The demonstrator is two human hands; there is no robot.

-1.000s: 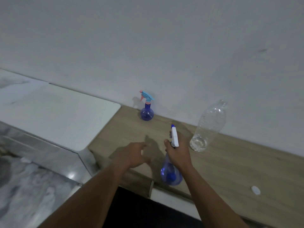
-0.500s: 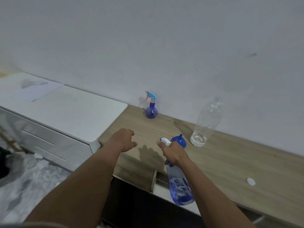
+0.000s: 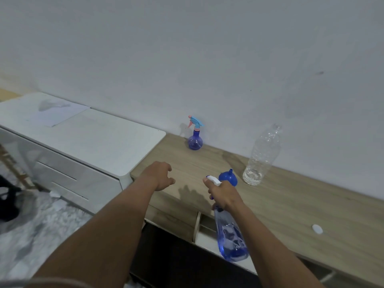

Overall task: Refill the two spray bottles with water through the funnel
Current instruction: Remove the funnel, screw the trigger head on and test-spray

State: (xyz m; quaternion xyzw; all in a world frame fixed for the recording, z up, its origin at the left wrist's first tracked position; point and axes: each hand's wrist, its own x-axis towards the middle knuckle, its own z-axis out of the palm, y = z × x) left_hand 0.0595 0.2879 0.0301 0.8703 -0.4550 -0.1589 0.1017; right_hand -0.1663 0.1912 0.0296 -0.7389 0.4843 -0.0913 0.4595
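My right hand (image 3: 223,195) grips the neck of the tall translucent blue spray bottle (image 3: 231,240). Its white trigger head pokes past the thumb and the body slants down in front of the table (image 3: 301,204) edge. Left hand (image 3: 160,175) is over the wood-grain top, fingers loosely curled, empty. Blue funnel (image 3: 228,179) sits spout-up just behind the right hand. Round-bellied spray bottle (image 3: 195,140) stands by the wall, ribbed clear bottle (image 3: 262,156) to its right. Versus a second ago: held bottle tipped from upright, funnel uncovered.

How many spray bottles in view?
2. The round spray bottle stands by the wall on the counter; the right hand holds the tall spray bottle near its front edge.
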